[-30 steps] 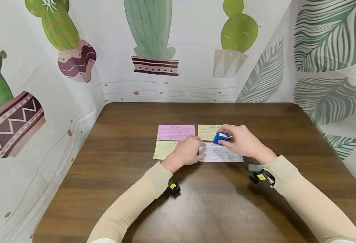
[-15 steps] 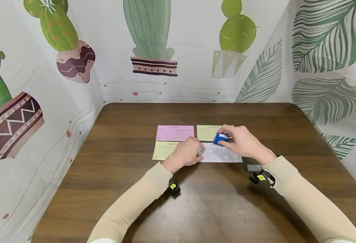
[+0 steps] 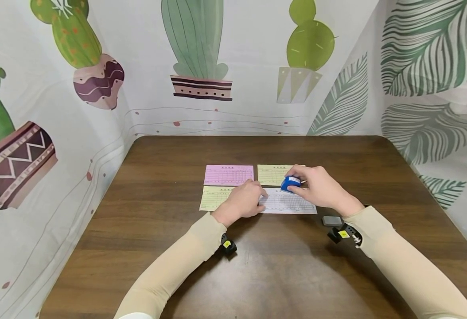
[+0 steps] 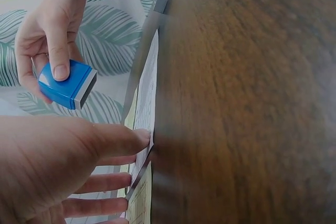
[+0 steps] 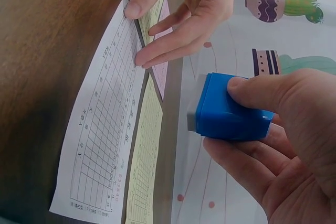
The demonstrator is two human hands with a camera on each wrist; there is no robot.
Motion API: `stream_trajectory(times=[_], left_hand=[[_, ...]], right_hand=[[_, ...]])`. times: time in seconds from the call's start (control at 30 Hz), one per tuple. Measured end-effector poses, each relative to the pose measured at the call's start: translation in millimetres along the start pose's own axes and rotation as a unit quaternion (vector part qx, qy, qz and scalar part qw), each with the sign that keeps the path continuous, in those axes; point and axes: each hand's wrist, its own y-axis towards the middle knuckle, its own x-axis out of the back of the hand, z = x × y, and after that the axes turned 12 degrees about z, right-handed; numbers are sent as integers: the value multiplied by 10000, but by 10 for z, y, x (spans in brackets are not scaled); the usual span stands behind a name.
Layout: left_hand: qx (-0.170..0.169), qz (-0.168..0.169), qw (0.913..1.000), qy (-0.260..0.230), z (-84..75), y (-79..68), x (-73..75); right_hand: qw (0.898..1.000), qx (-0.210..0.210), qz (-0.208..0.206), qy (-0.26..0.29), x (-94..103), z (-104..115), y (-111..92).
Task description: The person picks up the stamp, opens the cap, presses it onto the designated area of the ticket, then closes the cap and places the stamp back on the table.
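Note:
My right hand (image 3: 320, 188) holds a blue self-inking stamp (image 3: 290, 183) between thumb and fingers. In the right wrist view the stamp's grey-rimmed face points toward the white printed form (image 5: 105, 124), with a gap between them. My left hand (image 3: 243, 198) rests its outstretched fingertips on the left end of that form; the left wrist view has the thumb on the near edge. Left of it lies a yellow form (image 3: 212, 200), partly hidden by the left hand. A pink form (image 3: 228, 176) lies behind, and another yellow form (image 3: 270, 175) is behind the white one.
A small grey block, perhaps the stamp's cap (image 3: 332, 221), lies on the brown wooden table (image 3: 169, 239) near my right wrist. Both wrists carry black camera mounts. A patterned cloth wall (image 3: 253, 119) stands behind the table's far edge.
My right hand and the stamp have shifted very slightly right over the forms. The left hand stays in place on the white form. The head view has moved a little.

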Motion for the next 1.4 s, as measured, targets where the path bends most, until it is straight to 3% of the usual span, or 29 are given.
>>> stream_trajectory(times=[0.9, 1.13, 1.4], left_hand=[[43, 117, 9999, -76, 23, 18, 1], [41, 129, 9999, -53, 19, 19, 5], [49, 170, 9998, -57, 19, 33, -1]], right_hand=[[9998, -192, 30, 6, 7, -122, -138], [9998, -53, -144, -101, -3, -187, -216], [9997, -249, -8, -8, 24, -254, -338]])
